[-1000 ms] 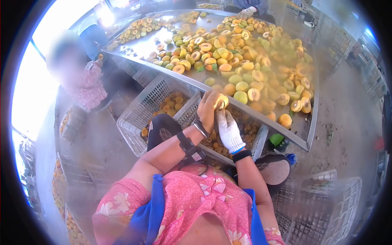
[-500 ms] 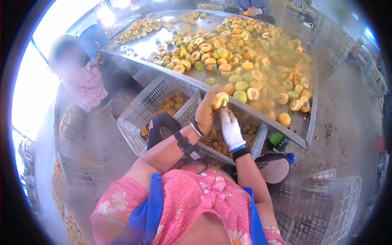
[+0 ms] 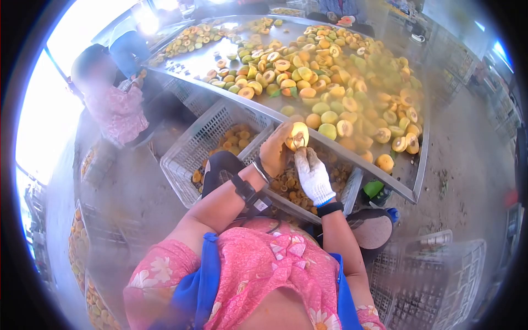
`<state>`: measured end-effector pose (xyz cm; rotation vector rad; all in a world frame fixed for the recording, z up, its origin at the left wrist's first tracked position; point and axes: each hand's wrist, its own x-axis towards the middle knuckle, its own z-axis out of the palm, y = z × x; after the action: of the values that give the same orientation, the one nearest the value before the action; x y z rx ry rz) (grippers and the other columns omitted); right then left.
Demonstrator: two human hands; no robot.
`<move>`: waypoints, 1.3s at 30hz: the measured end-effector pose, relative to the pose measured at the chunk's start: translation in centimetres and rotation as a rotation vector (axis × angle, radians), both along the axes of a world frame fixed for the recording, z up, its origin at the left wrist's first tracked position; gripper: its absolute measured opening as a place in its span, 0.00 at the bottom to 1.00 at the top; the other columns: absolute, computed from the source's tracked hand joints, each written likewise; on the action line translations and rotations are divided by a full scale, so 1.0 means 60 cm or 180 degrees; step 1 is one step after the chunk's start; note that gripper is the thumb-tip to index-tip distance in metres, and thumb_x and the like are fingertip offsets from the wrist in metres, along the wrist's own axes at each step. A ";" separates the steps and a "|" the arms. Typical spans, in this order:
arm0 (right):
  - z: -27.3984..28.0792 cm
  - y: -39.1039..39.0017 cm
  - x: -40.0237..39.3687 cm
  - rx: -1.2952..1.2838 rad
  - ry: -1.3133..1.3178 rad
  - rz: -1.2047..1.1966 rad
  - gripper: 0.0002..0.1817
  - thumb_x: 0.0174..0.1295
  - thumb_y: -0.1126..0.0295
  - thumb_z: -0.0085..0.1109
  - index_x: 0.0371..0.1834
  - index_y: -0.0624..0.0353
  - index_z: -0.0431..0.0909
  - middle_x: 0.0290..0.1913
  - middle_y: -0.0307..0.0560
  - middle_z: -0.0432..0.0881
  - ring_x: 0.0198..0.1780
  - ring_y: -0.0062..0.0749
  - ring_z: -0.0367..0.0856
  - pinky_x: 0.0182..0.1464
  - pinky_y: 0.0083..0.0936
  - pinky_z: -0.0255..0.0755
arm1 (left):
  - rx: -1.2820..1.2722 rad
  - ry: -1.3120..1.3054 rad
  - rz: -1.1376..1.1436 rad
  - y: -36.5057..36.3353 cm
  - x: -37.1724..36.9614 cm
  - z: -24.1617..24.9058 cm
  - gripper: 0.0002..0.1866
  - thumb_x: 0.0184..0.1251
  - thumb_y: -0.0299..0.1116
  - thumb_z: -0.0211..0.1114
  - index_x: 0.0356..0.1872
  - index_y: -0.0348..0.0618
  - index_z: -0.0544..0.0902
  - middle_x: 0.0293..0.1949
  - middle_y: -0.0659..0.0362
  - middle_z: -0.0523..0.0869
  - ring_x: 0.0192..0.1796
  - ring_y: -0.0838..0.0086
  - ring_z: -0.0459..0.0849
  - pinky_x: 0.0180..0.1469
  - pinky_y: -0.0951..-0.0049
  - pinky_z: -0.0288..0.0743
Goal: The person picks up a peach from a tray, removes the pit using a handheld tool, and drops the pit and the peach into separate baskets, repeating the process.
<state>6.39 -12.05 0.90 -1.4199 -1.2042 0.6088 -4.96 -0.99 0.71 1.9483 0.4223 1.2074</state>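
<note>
My left hand (image 3: pixel 275 148) is closed around a yellow peach half (image 3: pixel 297 135), its cut face turned up toward me. In a white knitted glove with stained fingertips, my right hand (image 3: pixel 314 175) pinches a small pitting tool, mostly hidden by the fingers. Its thin dark loop (image 3: pixel 300 142) lies against the cut face, around the stone area. Both hands are just off the near edge of the metal table (image 3: pixel 242 101). Under them is a crate of small brown pieces (image 3: pixel 286 184), too small to make out well.
Many halved and whole peaches (image 3: pixel 328 117) are heaped on the table. A white plastic crate (image 3: pixel 181 170) with peach halves (image 3: pixel 236 137) stands at the left. A co-worker (image 3: pixel 118 110) sits further left, another person (image 3: pixel 341 14) across the table. Stacked crates (image 3: pixel 462 286) lie lower right.
The peach half has turned so its cut face shows more fully, and the tool's loop now shows on it. My right hand has shifted slightly down and right.
</note>
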 end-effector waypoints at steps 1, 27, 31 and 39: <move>0.001 -0.001 -0.001 -0.0063 0.0002 0.0021 0.21 0.77 0.55 0.50 0.48 0.66 0.77 0.36 0.69 0.82 0.42 0.65 0.79 0.43 0.43 0.75 | 0.0212 0.0098 0.0102 0.002 -0.002 -0.004 0.26 0.70 0.31 0.63 0.68 0.40 0.71 0.60 0.53 0.81 0.59 0.66 0.81 0.63 0.66 0.74; -0.019 -0.005 -0.014 -0.0550 -0.0727 0.0259 0.23 0.75 0.52 0.50 0.51 0.64 0.74 0.36 0.70 0.83 0.44 0.68 0.83 0.44 0.52 0.76 | -0.2568 0.1427 -0.0859 0.062 -0.022 0.046 0.30 0.80 0.57 0.53 0.57 0.37 0.82 0.37 0.59 0.87 0.32 0.79 0.85 0.32 0.79 0.80; -0.009 0.007 -0.019 -0.0024 0.0261 0.0058 0.24 0.77 0.50 0.49 0.48 0.65 0.77 0.34 0.63 0.82 0.39 0.58 0.83 0.45 0.42 0.75 | -0.2124 -0.0012 -0.0412 0.020 -0.016 0.001 0.31 0.82 0.56 0.47 0.59 0.35 0.80 0.41 0.59 0.87 0.37 0.79 0.84 0.38 0.78 0.79; -0.007 0.000 -0.016 -0.0960 0.2095 0.0785 0.22 0.79 0.52 0.47 0.58 0.59 0.79 0.38 0.31 0.78 0.35 0.13 0.68 0.36 0.17 0.66 | -0.0881 -0.0922 0.0327 -0.027 0.032 -0.006 0.20 0.83 0.40 0.51 0.59 0.33 0.78 0.48 0.55 0.85 0.49 0.74 0.83 0.55 0.73 0.76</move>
<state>5.45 -12.05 0.48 -1.1685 -0.7746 1.3539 -3.03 -2.60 0.35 1.5068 0.5120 1.3925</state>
